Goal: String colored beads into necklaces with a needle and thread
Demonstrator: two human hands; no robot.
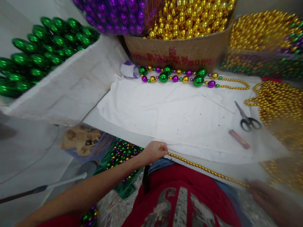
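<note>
My left hand [156, 149] is closed in a fist around one end of a strand of small gold beads [203, 167], at the near edge of the table. The strand runs taut to the right, down to my right hand [267, 192], which is smeared by motion at the lower right. The strand's other end meets that hand, but its fingers are too blurred to make out. On the white cloth [151, 110] lie black-handled scissors [246, 119] and a small red lighter-like stick [239, 139]. A finished-looking necklace [175, 78] of green, gold and purple beads stretches along the back.
A white foam box [71, 85] of large green beads [47, 53] stands at left. Behind are purple beads [115, 15] and a cardboard box [170, 52] of gold beads [191, 19]. Heaped gold bead strands [281, 101] cover the right side. A green bag [106, 164] hangs below the table edge.
</note>
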